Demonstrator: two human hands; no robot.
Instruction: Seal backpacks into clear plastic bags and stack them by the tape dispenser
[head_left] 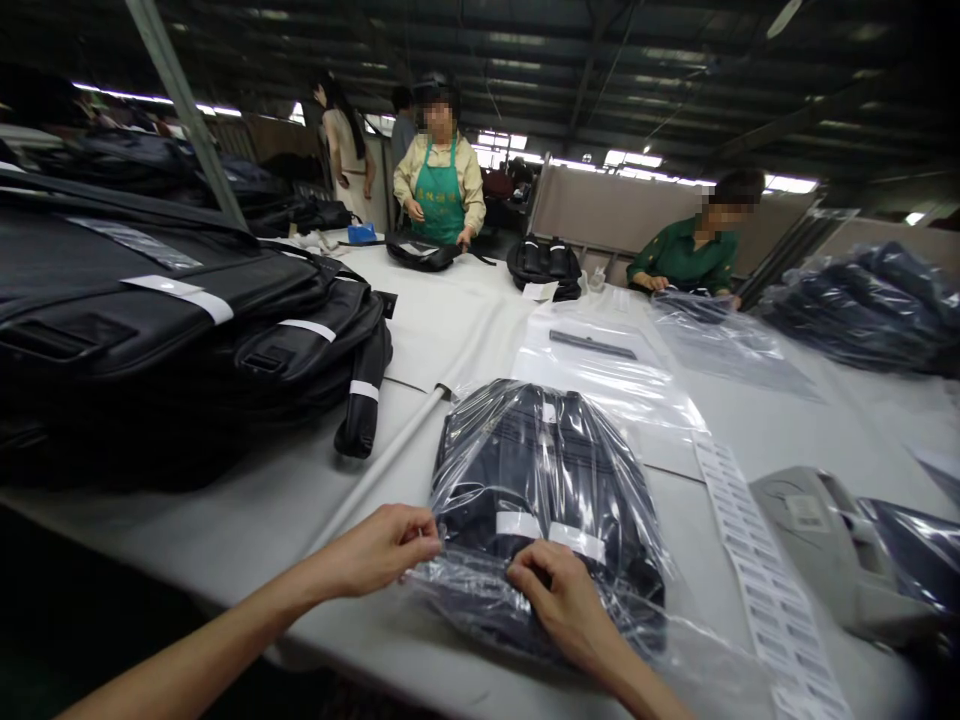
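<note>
A dark bag in a clear plastic bag lies on the white table in front of me. My left hand pinches the plastic's near left edge with closed fingers. My right hand presses curled fingers on the plastic at the bag's near end, next to two white tape strips.
A stack of black bags fills the left. Empty plastic bags lie beyond, a label strip and a grey device at right. Wrapped bags pile far right. A person in a green apron and a seated person work across the table.
</note>
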